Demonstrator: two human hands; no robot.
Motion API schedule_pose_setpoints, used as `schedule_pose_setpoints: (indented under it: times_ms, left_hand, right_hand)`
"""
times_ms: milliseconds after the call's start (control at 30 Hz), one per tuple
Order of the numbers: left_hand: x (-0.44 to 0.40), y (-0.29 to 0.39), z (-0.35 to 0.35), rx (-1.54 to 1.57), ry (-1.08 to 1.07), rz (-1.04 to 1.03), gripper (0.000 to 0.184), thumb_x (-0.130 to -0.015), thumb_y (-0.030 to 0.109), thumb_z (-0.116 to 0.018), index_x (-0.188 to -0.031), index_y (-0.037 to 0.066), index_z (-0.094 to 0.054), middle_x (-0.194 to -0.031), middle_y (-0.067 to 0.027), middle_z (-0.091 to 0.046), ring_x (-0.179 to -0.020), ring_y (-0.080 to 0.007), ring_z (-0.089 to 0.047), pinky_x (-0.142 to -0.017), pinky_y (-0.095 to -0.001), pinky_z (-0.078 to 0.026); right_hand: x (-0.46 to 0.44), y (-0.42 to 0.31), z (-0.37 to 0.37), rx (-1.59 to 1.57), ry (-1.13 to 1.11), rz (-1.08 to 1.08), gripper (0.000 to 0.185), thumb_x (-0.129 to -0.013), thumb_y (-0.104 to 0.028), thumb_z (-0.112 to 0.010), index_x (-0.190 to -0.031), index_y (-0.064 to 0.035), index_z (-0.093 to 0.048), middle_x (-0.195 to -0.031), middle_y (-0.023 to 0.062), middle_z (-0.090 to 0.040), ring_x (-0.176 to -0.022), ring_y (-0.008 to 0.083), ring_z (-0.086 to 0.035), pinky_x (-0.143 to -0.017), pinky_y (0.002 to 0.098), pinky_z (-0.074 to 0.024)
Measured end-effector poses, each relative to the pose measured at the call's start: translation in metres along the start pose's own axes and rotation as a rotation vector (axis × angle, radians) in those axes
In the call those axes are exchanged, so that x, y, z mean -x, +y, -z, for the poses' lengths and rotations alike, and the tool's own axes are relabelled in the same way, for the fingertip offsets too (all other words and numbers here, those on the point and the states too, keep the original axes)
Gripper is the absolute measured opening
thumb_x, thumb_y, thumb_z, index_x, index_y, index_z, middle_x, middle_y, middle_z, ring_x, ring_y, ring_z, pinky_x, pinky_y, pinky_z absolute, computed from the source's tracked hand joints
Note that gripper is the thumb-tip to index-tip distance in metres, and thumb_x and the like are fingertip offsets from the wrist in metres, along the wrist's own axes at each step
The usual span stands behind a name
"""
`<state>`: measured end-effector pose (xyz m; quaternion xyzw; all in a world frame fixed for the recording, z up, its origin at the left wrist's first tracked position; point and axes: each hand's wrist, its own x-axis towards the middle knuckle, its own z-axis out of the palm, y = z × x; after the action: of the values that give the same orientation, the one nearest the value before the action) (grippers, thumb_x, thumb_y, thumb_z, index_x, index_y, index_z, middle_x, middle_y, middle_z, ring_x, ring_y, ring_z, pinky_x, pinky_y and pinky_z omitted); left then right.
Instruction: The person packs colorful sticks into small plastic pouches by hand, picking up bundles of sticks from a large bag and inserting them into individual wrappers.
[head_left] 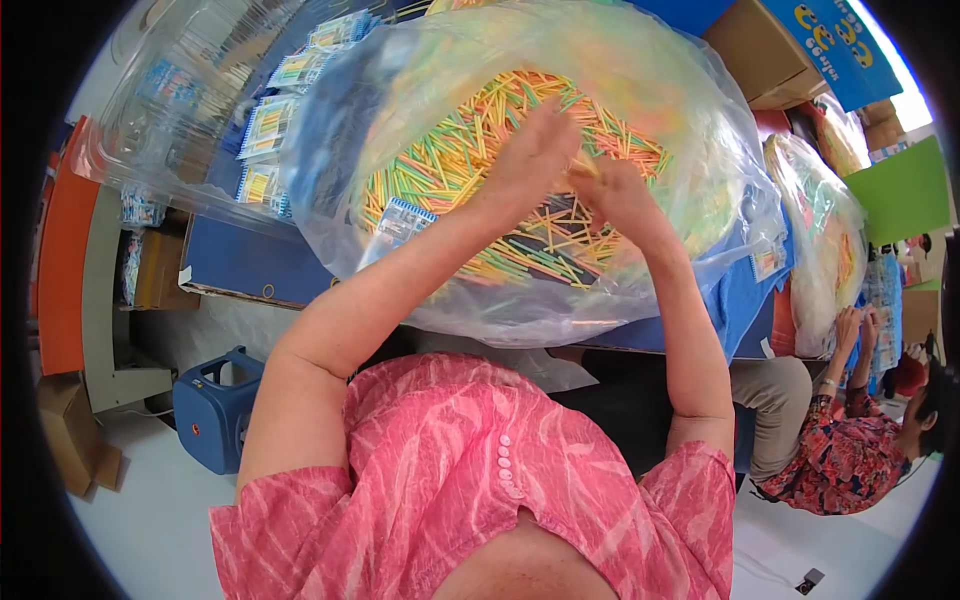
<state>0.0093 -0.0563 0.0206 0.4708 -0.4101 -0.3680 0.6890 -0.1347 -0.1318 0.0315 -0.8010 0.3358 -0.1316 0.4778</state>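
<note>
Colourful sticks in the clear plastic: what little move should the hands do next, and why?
Perhaps the left hand and right hand should gently line up the yellowish bit that seems to show between them. They are close together above the loose sticks, which lie in many directions, though blur hides exactly what they hold.

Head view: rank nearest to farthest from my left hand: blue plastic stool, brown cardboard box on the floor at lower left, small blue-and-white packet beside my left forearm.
1. Small blue-and-white packet: left of the left hand.
2. Blue plastic stool: lower left, on the floor.
3. Brown cardboard box: farther left, past the stool.
</note>
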Motion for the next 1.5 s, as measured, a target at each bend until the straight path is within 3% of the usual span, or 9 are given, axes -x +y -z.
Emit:
schedule_pose_setpoints:
  times_ms: [200, 333, 433, 733, 867, 967, 1100, 1400, 1500]
  left_hand:
    - [0.027, 0.008, 0.004, 0.017, 0.068, 0.278, 0.05, -0.094, 0.032, -0.058, -0.125, -0.005, -0.045, -0.118, -0.0081, -0.055, -0.105, -0.0141, -0.053, -0.09, -0.0289, -0.043]
    - [0.032, -0.005, -0.014, 0.319, -0.032, 0.432, 0.042, -0.094, 0.037, -0.057, -0.106, -0.003, -0.053, -0.099, -0.007, -0.06, -0.087, -0.014, -0.056, -0.081, -0.0294, -0.046]
    - [0.034, -0.012, -0.019, 0.491, 0.023, 0.485, 0.04, -0.095, 0.038, -0.054, -0.099, -0.002, -0.056, -0.095, -0.0075, -0.06, -0.083, -0.0151, -0.057, -0.078, -0.0303, -0.046]
    - [0.029, -0.005, -0.016, 0.709, 0.089, 0.631, 0.036, -0.101, 0.03, -0.044, -0.098, -0.002, -0.058, -0.093, -0.0108, -0.061, -0.083, -0.0206, -0.06, -0.072, -0.0375, -0.05]
    - [0.032, -0.005, -0.014, 0.705, 0.014, 0.618, 0.032, -0.101, 0.028, -0.044, -0.105, -0.002, -0.057, -0.095, -0.0115, -0.061, -0.085, -0.022, -0.061, -0.071, -0.039, -0.052]
    - [0.036, 0.001, -0.01, 0.636, -0.091, 0.632, 0.029, -0.101, 0.025, -0.045, -0.108, -0.001, -0.056, -0.098, -0.0119, -0.062, -0.087, -0.0222, -0.061, -0.071, -0.038, -0.053]
    - [0.038, 0.014, -0.014, 0.459, -0.291, 0.685, 0.023, -0.099, 0.019, -0.046, -0.109, 0.0, -0.056, -0.1, -0.0125, -0.062, -0.09, -0.0222, -0.063, -0.071, -0.0353, -0.053]
    - [0.007, -0.004, -0.003, 0.353, -0.214, 0.639, 0.013, -0.095, 0.016, -0.053, -0.096, 0.004, -0.056, -0.067, 0.0001, -0.05, -0.057, -0.0115, -0.048, -0.049, -0.0276, -0.04]
    - [0.006, -0.004, 0.013, 0.272, -0.135, 0.631, 0.016, -0.095, 0.02, -0.056, -0.09, 0.005, -0.054, -0.059, 0.0046, -0.04, -0.05, -0.0079, -0.037, -0.045, -0.0256, -0.031]
  right_hand:
    - [-0.001, 0.01, 0.009, -0.563, 0.171, -0.012, 0.02, -0.093, -0.023, -0.058, -0.087, -0.0041, -0.061, -0.064, 0.0002, -0.054, -0.05, 0.0047, -0.048, -0.043, 0.0229, -0.0403]
    - [0.006, -0.008, -0.025, -0.11, 0.041, -0.066, 0.015, -0.092, -0.017, -0.057, -0.095, -0.0023, -0.059, -0.069, 0.0009, -0.056, -0.053, 0.0064, -0.048, -0.045, 0.0237, -0.0398]
    - [0.009, -0.006, -0.047, 0.359, 0.321, 0.455, 0.02, -0.091, -0.014, -0.058, -0.103, 0.001, -0.059, -0.071, 0.0017, -0.059, -0.056, 0.0084, -0.05, -0.049, 0.025, -0.0419]
    - [0.051, -0.034, -0.031, -0.048, 0.155, 0.013, 0.018, -0.085, -0.009, -0.065, -0.099, 0.0016, -0.063, -0.087, 0.008, -0.066, -0.079, 0.012, -0.06, -0.068, 0.0297, -0.0489]
    - [0.049, -0.019, -0.036, -0.092, 0.303, 0.168, 0.028, -0.076, -0.009, -0.072, -0.101, 0.0004, -0.065, -0.097, 0.0108, -0.066, -0.094, 0.0152, -0.061, -0.077, 0.0312, -0.0499]
    - [0.054, -0.043, -0.013, 0.607, 0.386, 0.39, 0.054, -0.064, -0.012, -0.079, -0.114, -0.0011, -0.062, -0.107, 0.0131, -0.065, -0.1, 0.0224, -0.061, -0.083, 0.034, -0.0503]
    - [0.045, -0.03, -0.01, 0.353, 0.323, 0.653, 0.071, -0.057, -0.014, -0.081, -0.123, -0.0027, -0.055, -0.113, 0.014, -0.061, -0.103, 0.0283, -0.059, -0.087, 0.0368, -0.049]
    - [0.039, -0.009, -0.003, 0.086, 0.179, 0.499, 0.066, -0.064, -0.014, -0.077, -0.124, -0.0033, -0.052, -0.114, 0.0148, -0.059, -0.107, 0.0282, -0.057, -0.089, 0.0362, -0.0467]
    - [0.035, 0.001, 0.01, 0.407, -0.118, 0.055, 0.041, -0.071, -0.01, -0.07, -0.11, -0.0015, -0.058, -0.107, 0.0141, -0.06, -0.1, 0.0307, -0.057, -0.083, 0.039, -0.0467]
